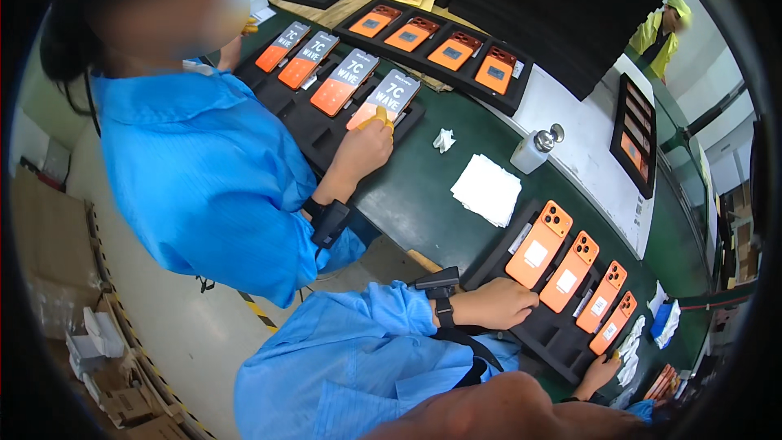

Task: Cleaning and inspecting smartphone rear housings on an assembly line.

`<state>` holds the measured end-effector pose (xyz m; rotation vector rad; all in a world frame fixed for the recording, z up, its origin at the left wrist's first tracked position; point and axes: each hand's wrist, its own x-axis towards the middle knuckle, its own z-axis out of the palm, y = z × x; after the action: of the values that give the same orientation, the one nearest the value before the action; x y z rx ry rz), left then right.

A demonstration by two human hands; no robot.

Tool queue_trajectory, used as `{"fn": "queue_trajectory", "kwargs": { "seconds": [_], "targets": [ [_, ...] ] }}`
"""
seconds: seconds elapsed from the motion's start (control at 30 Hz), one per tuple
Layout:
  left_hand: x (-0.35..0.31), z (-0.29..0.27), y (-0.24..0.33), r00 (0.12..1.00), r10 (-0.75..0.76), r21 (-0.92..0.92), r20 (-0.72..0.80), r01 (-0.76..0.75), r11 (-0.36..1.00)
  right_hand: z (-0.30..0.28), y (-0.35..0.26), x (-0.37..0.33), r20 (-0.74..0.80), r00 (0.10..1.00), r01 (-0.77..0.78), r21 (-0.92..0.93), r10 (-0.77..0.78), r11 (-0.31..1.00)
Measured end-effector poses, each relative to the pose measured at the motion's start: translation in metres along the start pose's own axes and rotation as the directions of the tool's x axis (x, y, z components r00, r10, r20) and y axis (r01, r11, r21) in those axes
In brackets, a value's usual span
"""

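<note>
A black tray (566, 350) holds several orange phones, camera side up, each with a white label. My left hand (497, 303) is over the tray's left side, its fingers curled together beside the lower end of the largest-looking orange phone (538, 246); what is in them, if anything, is hidden. At the tray's near right corner is my right hand (599, 375), partly cut off by the tray edge, its bent fingers close to a crumpled white cloth (630, 350) and the last orange phone (612, 323). I cannot make out what it grips.
To the left, a co-worker's hand (362, 151) with yellow finger covers touches a phone (387, 99) on another tray (303, 124). Beyond lie a tray of orange phones (440, 65), white wipes (487, 190), a pump bottle (533, 151) and a blue-and-white packet (664, 322).
</note>
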<state>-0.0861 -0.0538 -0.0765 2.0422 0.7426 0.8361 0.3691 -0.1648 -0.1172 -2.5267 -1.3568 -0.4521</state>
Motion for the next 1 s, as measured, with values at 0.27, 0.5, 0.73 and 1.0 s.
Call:
{"fn": "queue_trajectory", "kwargs": {
  "seconds": [0.27,0.5,0.73,1.0],
  "targets": [
    [0.003,0.009,-0.001,0.993,-0.035,0.085,-0.112,0.045,0.995,-0.013,-0.016,0.005,0.040,0.999,-0.007,0.056,0.005,0.998],
    [0.004,0.015,0.007,0.971,-0.086,0.248,-0.225,0.142,0.958,-0.003,-0.007,0.007,0.083,0.996,-0.026,0.135,0.015,0.991],
    [-0.001,0.029,0.011,0.945,-0.002,0.464,-0.327,0.162,0.871,-0.012,-0.008,-0.002,0.092,0.995,-0.054,0.291,0.029,0.955],
    [0.011,0.029,0.020,0.956,-0.041,0.598,-0.290,0.214,0.773,-0.020,-0.019,0.004,0.087,0.996,-0.072,0.458,0.036,0.886]
  ]
}}
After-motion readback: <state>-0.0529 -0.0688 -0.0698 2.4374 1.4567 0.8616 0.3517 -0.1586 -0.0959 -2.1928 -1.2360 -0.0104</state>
